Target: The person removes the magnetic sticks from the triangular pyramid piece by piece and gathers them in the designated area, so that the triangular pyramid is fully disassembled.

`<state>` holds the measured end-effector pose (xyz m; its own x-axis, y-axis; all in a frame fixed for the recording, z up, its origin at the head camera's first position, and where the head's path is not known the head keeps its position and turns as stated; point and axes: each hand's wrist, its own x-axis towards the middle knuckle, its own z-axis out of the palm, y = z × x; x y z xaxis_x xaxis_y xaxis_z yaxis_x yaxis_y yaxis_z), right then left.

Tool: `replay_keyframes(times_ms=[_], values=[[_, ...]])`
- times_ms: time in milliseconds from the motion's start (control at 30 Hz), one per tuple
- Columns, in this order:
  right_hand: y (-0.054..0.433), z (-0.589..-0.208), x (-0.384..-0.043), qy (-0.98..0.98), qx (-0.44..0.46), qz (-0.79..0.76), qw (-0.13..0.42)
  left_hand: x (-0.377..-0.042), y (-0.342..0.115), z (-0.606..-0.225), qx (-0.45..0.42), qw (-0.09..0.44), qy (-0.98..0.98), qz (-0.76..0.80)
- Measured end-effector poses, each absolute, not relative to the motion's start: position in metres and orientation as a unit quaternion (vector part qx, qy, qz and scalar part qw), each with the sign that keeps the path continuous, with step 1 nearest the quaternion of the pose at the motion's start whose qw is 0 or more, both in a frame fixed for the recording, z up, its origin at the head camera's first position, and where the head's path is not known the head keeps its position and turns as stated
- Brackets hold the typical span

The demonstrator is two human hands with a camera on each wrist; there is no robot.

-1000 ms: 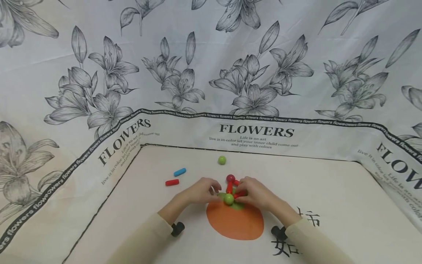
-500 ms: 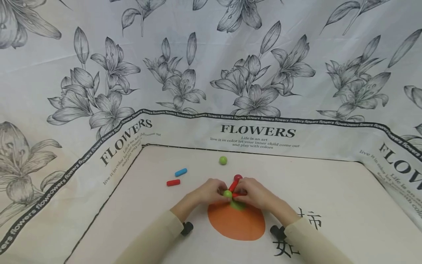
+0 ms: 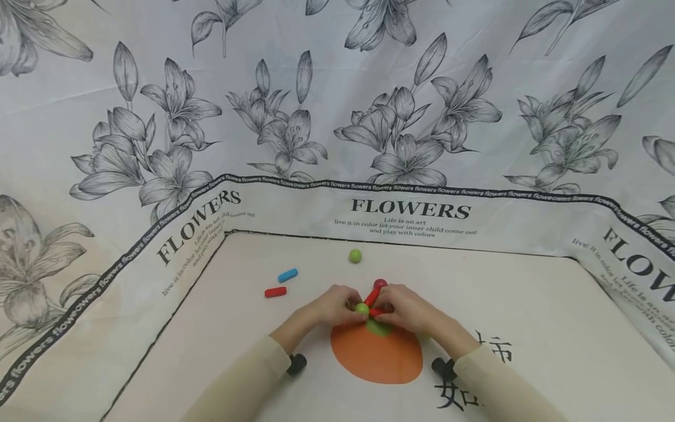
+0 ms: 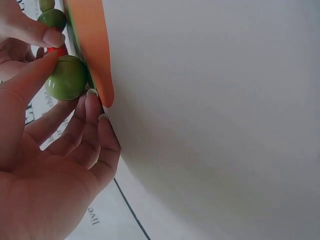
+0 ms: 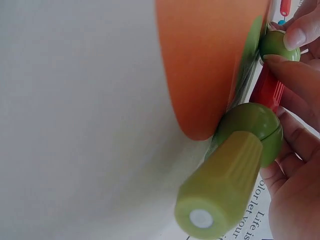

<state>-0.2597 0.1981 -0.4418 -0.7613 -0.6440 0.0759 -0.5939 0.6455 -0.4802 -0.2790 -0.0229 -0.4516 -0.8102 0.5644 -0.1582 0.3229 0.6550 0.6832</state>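
Note:
In the middle of the table both hands meet at a joined set of sticks and balls. My left hand (image 3: 336, 306) pinches a green ball (image 3: 362, 309) at its left end. My right hand (image 3: 408, 308) grips a red stick (image 3: 377, 313) joined to that ball. Another red stick (image 3: 372, 295) slants up to a red ball (image 3: 380, 284). The right wrist view shows a second green ball (image 5: 255, 127) at the red stick's other end, with a yellow-green stick (image 5: 220, 185) joined to it. Fingers hide part of the set.
An orange printed fruit (image 3: 377, 354) lies on the cloth just below the hands. A loose green ball (image 3: 355, 255) rests farther back. To the left lie a blue stick (image 3: 287, 275) and a loose red stick (image 3: 275, 292). Flower-print cloth (image 3: 411, 217) stands behind.
My left hand has moved right and taken hold of the green ball, which has shifted slightly up and left. The red ball has moved right as its stick tilted. My right hand has barely moved.

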Motion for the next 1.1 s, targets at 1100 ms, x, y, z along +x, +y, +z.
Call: replay_keyframes(times_ms=[1100], values=[[0.2021, -0.4427, -0.2579, 0.904, -0.332, -0.258, 0.077, -0.2839, -0.0293, -0.4516, 0.256, 0.178, 0.897, 0.315]])
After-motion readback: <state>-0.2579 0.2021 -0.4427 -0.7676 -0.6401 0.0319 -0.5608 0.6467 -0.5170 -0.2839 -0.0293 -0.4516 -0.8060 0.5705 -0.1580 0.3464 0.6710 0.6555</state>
